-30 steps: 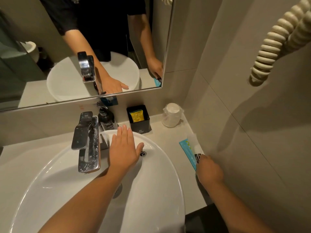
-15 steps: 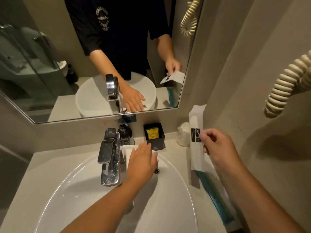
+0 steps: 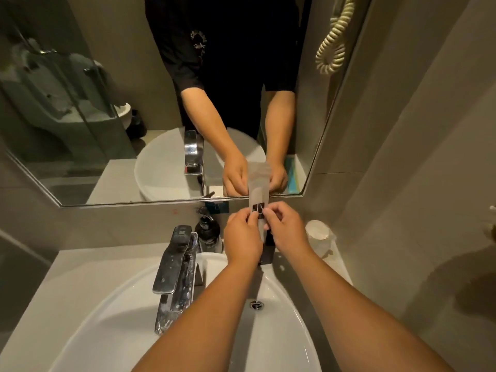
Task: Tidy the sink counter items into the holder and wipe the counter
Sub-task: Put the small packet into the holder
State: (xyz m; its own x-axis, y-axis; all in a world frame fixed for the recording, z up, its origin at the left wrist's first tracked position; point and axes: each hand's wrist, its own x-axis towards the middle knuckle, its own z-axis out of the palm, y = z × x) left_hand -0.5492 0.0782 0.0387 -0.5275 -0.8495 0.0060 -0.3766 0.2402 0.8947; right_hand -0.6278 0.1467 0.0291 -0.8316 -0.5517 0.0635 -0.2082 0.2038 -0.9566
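A long white packet (image 3: pixel 258 193) with a dark label stands upright in front of the mirror, pinched from both sides. My left hand (image 3: pixel 243 237) grips its left edge and my right hand (image 3: pixel 287 230) grips its right edge, both at the label. They hover just above the black holder (image 3: pixel 268 252), which is mostly hidden behind my hands at the back rim of the white basin (image 3: pixel 284 326).
A chrome tap (image 3: pixel 174 267) stands left of my hands with a dark soap pump bottle (image 3: pixel 208 233) behind it. A wrapped white cup (image 3: pixel 319 237) sits on the counter at the right near the wall. A coiled cord (image 3: pixel 331 47) hangs on the wall.
My left hand left the basin rim and rose to take the packet. My right hand carried the packet leftward from near the right wall to above the holder.
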